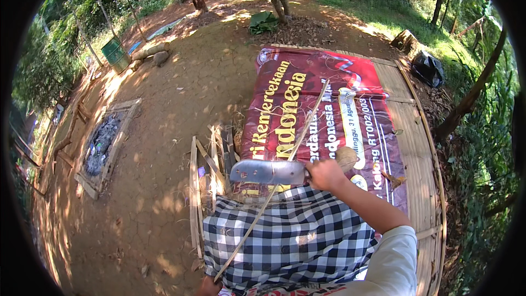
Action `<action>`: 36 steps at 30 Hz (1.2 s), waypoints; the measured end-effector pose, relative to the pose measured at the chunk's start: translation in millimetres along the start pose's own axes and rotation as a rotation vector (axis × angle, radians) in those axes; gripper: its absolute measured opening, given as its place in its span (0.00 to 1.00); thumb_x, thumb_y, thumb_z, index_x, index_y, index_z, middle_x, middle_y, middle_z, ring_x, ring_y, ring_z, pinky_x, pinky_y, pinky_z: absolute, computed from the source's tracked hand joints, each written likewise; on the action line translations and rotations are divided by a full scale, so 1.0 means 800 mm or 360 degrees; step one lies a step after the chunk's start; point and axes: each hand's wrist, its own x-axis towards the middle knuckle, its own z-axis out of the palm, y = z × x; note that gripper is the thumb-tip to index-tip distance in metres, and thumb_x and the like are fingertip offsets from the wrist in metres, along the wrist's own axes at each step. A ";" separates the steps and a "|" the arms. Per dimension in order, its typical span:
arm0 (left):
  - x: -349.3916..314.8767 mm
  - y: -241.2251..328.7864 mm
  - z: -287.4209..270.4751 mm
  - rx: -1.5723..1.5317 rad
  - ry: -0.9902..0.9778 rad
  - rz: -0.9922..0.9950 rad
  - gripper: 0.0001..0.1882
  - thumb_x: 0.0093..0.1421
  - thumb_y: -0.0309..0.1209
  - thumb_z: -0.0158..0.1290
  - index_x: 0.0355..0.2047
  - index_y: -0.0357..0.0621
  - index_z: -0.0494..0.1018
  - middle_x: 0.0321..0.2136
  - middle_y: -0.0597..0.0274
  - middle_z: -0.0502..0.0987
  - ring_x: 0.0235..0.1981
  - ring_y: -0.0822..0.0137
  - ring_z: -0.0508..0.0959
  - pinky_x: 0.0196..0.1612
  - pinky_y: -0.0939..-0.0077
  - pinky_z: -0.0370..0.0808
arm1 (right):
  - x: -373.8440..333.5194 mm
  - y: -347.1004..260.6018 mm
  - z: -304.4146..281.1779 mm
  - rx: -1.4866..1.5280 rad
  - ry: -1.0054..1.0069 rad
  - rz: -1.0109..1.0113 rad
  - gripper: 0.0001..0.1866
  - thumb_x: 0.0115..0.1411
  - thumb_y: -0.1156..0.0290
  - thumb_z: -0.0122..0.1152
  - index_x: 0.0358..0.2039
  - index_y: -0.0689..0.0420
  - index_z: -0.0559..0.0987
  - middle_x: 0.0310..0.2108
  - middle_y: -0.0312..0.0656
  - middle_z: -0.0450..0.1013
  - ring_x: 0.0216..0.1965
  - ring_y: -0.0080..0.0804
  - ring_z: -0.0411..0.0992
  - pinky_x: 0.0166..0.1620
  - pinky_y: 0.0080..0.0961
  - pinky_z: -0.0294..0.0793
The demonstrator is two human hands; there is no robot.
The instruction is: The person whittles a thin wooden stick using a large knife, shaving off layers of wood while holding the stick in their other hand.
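Observation:
My right hand [327,175] is closed round the handle of a broad-bladed cleaver [263,172]. Its blade points left, above my lap and across a long thin bamboo strip [245,237]. A rounded tan wooden end [345,159] shows just past my right fist. At the lower edge, my left hand [208,286] grips the near end of the strip, partly cut off by the picture. From there the strip slants up and to the right, over the red printed banner [268,90]. Black-and-white checkered cloth [296,235] covers my lap.
The banner lies on a bamboo platform [419,153], with thin shavings scattered on it. Split bamboo pieces [194,186] lie left of my lap. A framed ash pit [104,142], a green drum [115,55], a black bag [427,69] and trees stand around the dirt ground.

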 end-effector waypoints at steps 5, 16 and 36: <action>0.006 -0.048 -0.010 0.0206 -0.0273 -0.0267 0.16 0.48 0.32 0.53 0.37 0.37 0.75 0.25 0.46 0.76 0.28 0.62 0.78 0.32 0.64 0.73 | -0.002 -0.064 0.016 0.0016 0.0005 -0.0624 0.12 0.44 0.68 0.58 0.30 0.59 0.75 0.23 0.43 0.75 0.25 0.37 0.76 0.30 0.34 0.75; 0.022 -0.011 0.012 0.0170 -0.0045 -0.0175 0.17 0.50 0.31 0.52 0.40 0.37 0.75 0.28 0.43 0.77 0.32 0.56 0.80 0.35 0.60 0.74 | 0.021 0.208 -0.131 -0.0315 0.0556 0.1386 0.09 0.45 0.68 0.59 0.25 0.59 0.78 0.25 0.51 0.77 0.29 0.51 0.77 0.35 0.42 0.77; -0.041 0.081 -0.002 0.0168 0.0242 -0.0080 0.09 0.46 0.27 0.53 0.25 0.32 0.74 0.17 0.40 0.72 0.21 0.48 0.76 0.28 0.59 0.74 | -0.051 0.125 0.015 0.1898 0.0234 0.1550 0.07 0.51 0.70 0.59 0.30 0.59 0.75 0.19 0.36 0.69 0.15 0.25 0.66 0.19 0.24 0.65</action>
